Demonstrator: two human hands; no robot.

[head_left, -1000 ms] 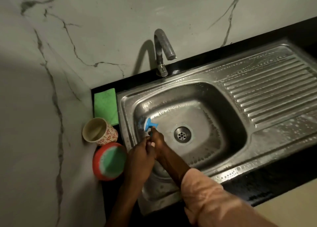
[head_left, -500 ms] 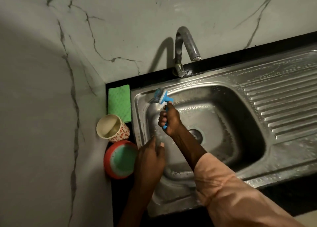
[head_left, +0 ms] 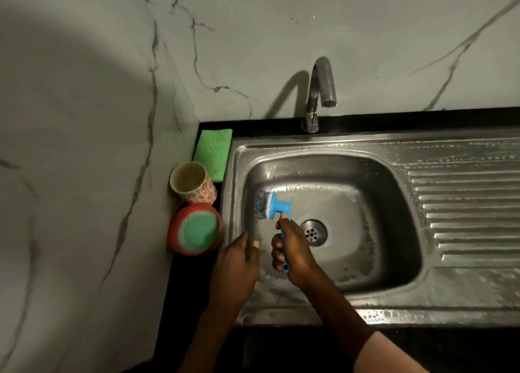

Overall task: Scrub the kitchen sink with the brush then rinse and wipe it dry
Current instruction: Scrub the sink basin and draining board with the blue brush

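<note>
**Brush against the left wall of the soapy sink basin**

A grey marble wall [head_left: 281, 34] with dark veins fills the upper part of the view and turns a corner at the left. Below it a black counter [head_left: 191, 288] carries a stainless-steel sink [head_left: 365, 147], whose ribbed drainboard [head_left: 467, 212] stretches away to the right, flecked with soap bubbles. The basin has foam along its walls and a round drain [head_left: 313, 233] in its floor. A curved metal tap [head_left: 320, 91] rises behind the basin, its spout pointing down over the back rim.

On the counter strip left of the sink, from back to front, lie a green cloth [head_left: 213, 153], a cream cup [head_left: 192, 182] with red flower print, tipped a little toward the wall, and a red round tub [head_left: 195, 229] with a green top. The cup touches the tub and overlaps the cloth's near edge.

The right hand [head_left: 292, 251], reaching out of a light pink sleeve [head_left: 388, 355], has its fingers curled tightly round the blue handle of the brush [head_left: 274, 206]. The handle end pokes out below the fist. The dark bristles of the brush head press against the basin's left wall, left of the drain.

The left hand [head_left: 239, 262] hovers just beside the right one, over the basin's near-left corner, fingers loosely extended, holding nothing.
</note>
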